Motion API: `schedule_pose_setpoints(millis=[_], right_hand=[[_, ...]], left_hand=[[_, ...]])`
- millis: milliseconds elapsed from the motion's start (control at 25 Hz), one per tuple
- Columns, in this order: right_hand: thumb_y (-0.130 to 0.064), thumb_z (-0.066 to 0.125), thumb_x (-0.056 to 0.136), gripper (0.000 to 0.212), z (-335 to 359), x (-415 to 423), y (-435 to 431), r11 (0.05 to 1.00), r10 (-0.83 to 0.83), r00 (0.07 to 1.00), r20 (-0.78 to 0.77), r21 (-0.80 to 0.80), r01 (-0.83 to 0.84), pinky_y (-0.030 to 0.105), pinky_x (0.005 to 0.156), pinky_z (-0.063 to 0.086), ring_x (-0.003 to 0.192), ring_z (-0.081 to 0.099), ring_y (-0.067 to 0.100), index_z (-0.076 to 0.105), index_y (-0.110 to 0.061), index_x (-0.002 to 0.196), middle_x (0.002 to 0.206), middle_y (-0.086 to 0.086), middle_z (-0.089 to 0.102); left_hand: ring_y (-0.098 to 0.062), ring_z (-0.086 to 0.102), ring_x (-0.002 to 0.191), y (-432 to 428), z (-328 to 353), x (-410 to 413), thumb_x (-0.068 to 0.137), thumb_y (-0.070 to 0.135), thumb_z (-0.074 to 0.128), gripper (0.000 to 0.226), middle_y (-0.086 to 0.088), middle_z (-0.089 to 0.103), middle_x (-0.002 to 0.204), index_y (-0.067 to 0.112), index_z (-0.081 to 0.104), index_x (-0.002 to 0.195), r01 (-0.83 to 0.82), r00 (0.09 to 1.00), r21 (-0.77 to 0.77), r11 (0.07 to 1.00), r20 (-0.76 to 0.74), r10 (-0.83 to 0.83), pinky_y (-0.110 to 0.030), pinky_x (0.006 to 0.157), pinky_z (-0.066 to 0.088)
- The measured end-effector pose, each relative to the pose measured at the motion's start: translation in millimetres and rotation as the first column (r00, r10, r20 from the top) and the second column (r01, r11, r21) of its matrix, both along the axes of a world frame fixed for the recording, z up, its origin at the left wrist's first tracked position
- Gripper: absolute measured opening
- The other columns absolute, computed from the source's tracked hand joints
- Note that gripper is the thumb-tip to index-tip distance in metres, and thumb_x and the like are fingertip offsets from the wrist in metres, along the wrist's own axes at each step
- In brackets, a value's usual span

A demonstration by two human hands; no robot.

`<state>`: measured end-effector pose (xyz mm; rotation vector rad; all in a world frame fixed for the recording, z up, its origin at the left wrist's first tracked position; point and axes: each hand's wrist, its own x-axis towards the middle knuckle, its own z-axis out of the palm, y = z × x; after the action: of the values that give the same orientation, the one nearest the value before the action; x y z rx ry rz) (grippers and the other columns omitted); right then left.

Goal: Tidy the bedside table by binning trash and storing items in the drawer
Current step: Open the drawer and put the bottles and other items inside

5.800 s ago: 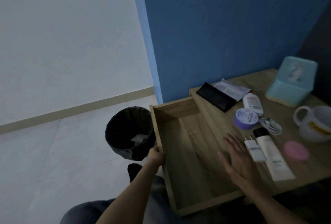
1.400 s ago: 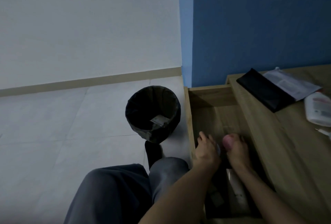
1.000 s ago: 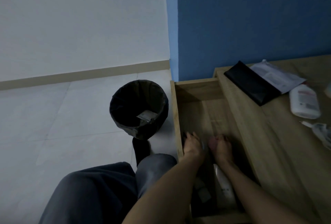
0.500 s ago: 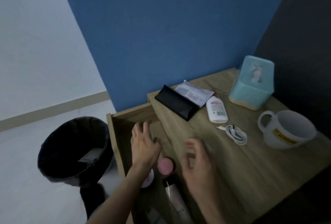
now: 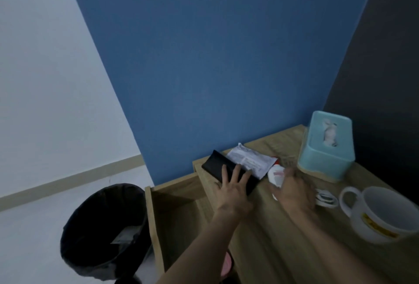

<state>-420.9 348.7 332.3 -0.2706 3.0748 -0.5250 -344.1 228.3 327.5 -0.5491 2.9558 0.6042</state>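
On the wooden bedside table (image 5: 278, 233) my left hand (image 5: 233, 189) lies flat, fingers spread, on a black case (image 5: 217, 165) near the back left corner. A white printed packet (image 5: 249, 162) lies partly under that case. My right hand (image 5: 292, 189), blurred, sits over a small white bottle (image 5: 275, 174), and I cannot make out its grip. A coiled white cable (image 5: 326, 199) lies just right of that hand. The drawer (image 5: 179, 209) stands pulled out at the left, and a pink round lid (image 5: 226, 265) shows inside it under my left forearm.
A black-lined bin (image 5: 102, 231) with a scrap of paper stands on the floor left of the drawer. A teal tissue box (image 5: 326, 147) sits at the back right, and a white mug (image 5: 381, 213) stands near the right edge. Blue wall behind.
Both hands have come up out of the drawer onto the tabletop. The left hand has landed on the black case and the right hand has reached the white bottle. The view tilted upward.
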Motion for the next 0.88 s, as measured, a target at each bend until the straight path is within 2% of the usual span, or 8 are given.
schedule_pose_setpoints(millis=[80, 240, 320, 440, 560, 640, 760, 880], right_hand=[[-0.038, 0.063, 0.078, 0.053, -5.0, -0.4, -3.7, 1.0, 0.0, 0.999, 0.033, -0.026, 0.001, 0.037, 0.087, 0.045, 0.11, 0.057, 0.032, 0.046, -0.01, 0.12, 0.119, 0.016, 0.06], [-0.035, 0.062, 0.081, 0.053, -2.9, 6.9, -3.2, 1.0, -0.013, 0.999, 0.052, -0.025, 0.014, 0.035, 0.086, 0.047, 0.111, 0.057, 0.03, 0.046, -0.01, 0.125, 0.122, 0.015, 0.06], [-0.035, 0.064, 0.08, 0.056, -1.9, 16.9, -1.6, 1.0, -0.01, 0.998, 0.055, 0.028, 0.008, 0.033, 0.083, 0.048, 0.111, 0.057, 0.027, 0.044, -0.009, 0.127, 0.121, 0.014, 0.06], [-0.033, 0.065, 0.079, 0.059, -1.8, 33.9, 4.2, 0.999, 0.027, 0.998, 0.057, 0.019, -0.028, 0.032, 0.08, 0.048, 0.109, 0.058, 0.026, 0.042, -0.008, 0.127, 0.121, 0.015, 0.06], [-0.027, 0.067, 0.078, 0.058, -2.0, 47.4, 11.1, 0.997, 0.071, 0.995, 0.065, -0.031, -0.069, 0.035, 0.081, 0.048, 0.11, 0.057, 0.028, 0.041, -0.009, 0.126, 0.121, 0.015, 0.059], [-0.024, 0.069, 0.076, 0.058, 1.5, 56.9, 16.4, 0.994, 0.089, 0.991, 0.096, -0.072, -0.082, 0.037, 0.083, 0.046, 0.109, 0.056, 0.03, 0.042, -0.01, 0.126, 0.12, 0.017, 0.058], [-0.019, 0.076, 0.068, 0.06, 12.1, 75.3, 25.4, 0.958, 0.082, 0.993, 0.09, -0.281, -0.054, 0.041, 0.079, 0.047, 0.101, 0.058, 0.038, 0.048, -0.009, 0.121, 0.112, 0.022, 0.062], [-0.015, 0.081, 0.062, 0.066, 26.5, 108.9, 15.1, 0.907, 0.133, 0.991, 0.018, -0.405, -0.115, 0.041, 0.076, 0.045, 0.098, 0.058, 0.04, 0.051, -0.01, 0.121, 0.11, 0.024, 0.063]], left_hand=[[-0.033, -0.008, 0.149, 3.7, -2.7, 3.2, 0.083, 0.04, 0.064, 0.072, 0.004, 0.016, 0.158, 0.028, 0.03, 0.144, -0.037, 0.997, 0.033, 0.999, -0.073, 0.039, -0.053, 0.116, 0.022], [-0.03, 0.002, 0.149, 17.4, -4.5, 19.2, 0.084, 0.054, 0.057, 0.063, 0.0, 0.029, 0.15, 0.02, 0.04, 0.135, -0.141, 0.977, 0.079, 0.987, -0.15, 0.152, -0.047, 0.121, 0.018], [-0.027, 0.014, 0.145, 20.2, -1.4, 26.3, 0.087, 0.05, 0.056, 0.056, -0.002, 0.03, 0.147, 0.017, 0.046, 0.131, -0.2, 0.962, 0.117, 0.973, -0.167, 0.217, -0.044, 0.12, 0.024], [-0.024, 0.021, 0.139, 22.4, 5.4, 35.5, 0.081, 0.026, 0.066, 0.047, -0.002, 0.028, 0.144, 0.019, 0.048, 0.124, -0.289, 0.912, 0.265, 0.92, -0.217, 0.349, -0.04, 0.114, 0.033], [-0.031, 0.024, 0.137, 19.5, 15.7, 48.3, 0.076, 0.01, 0.064, 0.068, -0.009, 0.019, 0.146, 0.03, 0.033, 0.133, -0.463, 0.814, 0.533, 0.708, -0.06, 0.577, -0.043, 0.111, 0.034], [-0.032, 0.035, 0.131, 15.0, 17.9, 58.9, 0.078, 0.01, 0.062, 0.076, -0.013, 0.028, 0.14, 0.036, 0.024, 0.138, -0.544, 0.764, 0.612, 0.574, 0.078, 0.641, -0.047, 0.108, 0.039], [-0.033, 0.042, 0.125, 8.6, 9.0, 78.6, 0.079, 0.014, 0.065, 0.077, -0.012, 0.034, 0.135, 0.039, 0.021, 0.137, -0.517, 0.735, 0.705, 0.485, 0.076, 0.673, -0.051, 0.102, 0.046], [-0.033, 0.044, 0.121, -2.1, -3.7, 103.7, 0.077, 0.02, 0.068, 0.076, -0.01, 0.035, 0.13, 0.041, 0.021, 0.133, -0.531, 0.644, 0.75, 0.393, 0.057, 0.763, -0.051, 0.098, 0.049]])
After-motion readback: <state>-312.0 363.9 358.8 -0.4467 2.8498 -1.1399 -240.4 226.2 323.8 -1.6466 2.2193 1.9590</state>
